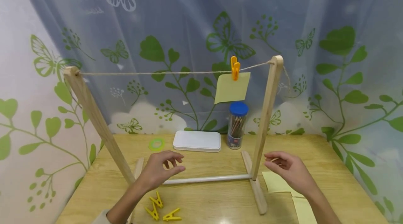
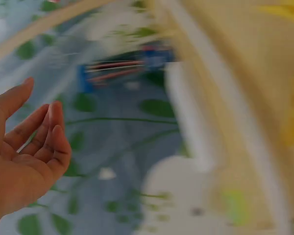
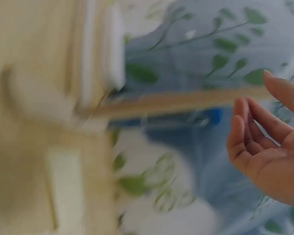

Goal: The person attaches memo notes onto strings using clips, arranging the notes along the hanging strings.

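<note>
My left hand (image 1: 158, 169) hovers above the table, in front of the white bar (image 1: 207, 180), with fingers loosely bent and nothing in them. To the right of the rack's right post (image 1: 267, 119), my right hand (image 1: 291, 169) is likewise relaxed and holds nothing, above pale yellow paper notes (image 1: 277, 182). An orange clothespin (image 1: 235, 68) clips one yellow note (image 1: 232, 87) onto the string (image 1: 151, 73) between the two wooden posts. Several yellow clothespins (image 1: 171, 215) lie below the left hand. Both wrist views are blurred; each shows its hand with thumb apart from bent fingers.
At the back of the table (image 1: 217, 203) stand a blue-lidded jar of pencils (image 1: 237, 126) and a white flat case (image 1: 196, 141). A green tape roll (image 1: 156, 144) lies left of the case. The left post (image 1: 97, 122) leans beside the left arm. A patterned curtain (image 1: 182, 24) hangs behind.
</note>
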Tool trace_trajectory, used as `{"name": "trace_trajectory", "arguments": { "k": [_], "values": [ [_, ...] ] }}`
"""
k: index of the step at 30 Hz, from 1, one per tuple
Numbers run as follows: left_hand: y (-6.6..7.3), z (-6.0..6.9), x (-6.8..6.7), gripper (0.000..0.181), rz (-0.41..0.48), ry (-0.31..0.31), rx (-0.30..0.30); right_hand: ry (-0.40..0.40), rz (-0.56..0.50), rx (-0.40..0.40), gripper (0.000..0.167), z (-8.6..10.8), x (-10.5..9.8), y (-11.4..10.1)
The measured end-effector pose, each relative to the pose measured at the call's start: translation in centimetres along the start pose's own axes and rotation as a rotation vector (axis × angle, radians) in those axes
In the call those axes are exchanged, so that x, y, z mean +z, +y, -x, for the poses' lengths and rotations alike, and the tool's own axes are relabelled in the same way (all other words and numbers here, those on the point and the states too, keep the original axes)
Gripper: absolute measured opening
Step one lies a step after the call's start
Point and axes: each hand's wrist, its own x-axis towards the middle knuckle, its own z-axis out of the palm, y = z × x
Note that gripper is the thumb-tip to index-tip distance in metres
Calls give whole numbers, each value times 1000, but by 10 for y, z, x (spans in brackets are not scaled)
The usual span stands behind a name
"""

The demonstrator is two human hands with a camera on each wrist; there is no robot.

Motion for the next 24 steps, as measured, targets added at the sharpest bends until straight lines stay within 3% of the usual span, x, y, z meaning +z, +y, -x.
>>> {"name": "trace_trajectory", "arguments": {
  "k": [6, 9, 16, 19, 24],
  "values": [
    [-39, 25, 18, 22, 21, -154, -76, -46, 304, 51, 37, -1, -15, 43],
    [-50, 30, 27, 27, 69, -237, -102, -87, 369, 82, 42, -5, -22, 62],
    [-61, 46, 45, 38, 85, -431, -147, -164, 423, 192, 47, -14, -28, 101],
    [-62, 54, 50, 39, 84, -472, -201, -171, 458, 267, 47, -15, -28, 110],
    [-66, 66, 53, 34, 88, -487, -237, -208, 529, 392, 57, -14, -26, 113]
  ]
}}
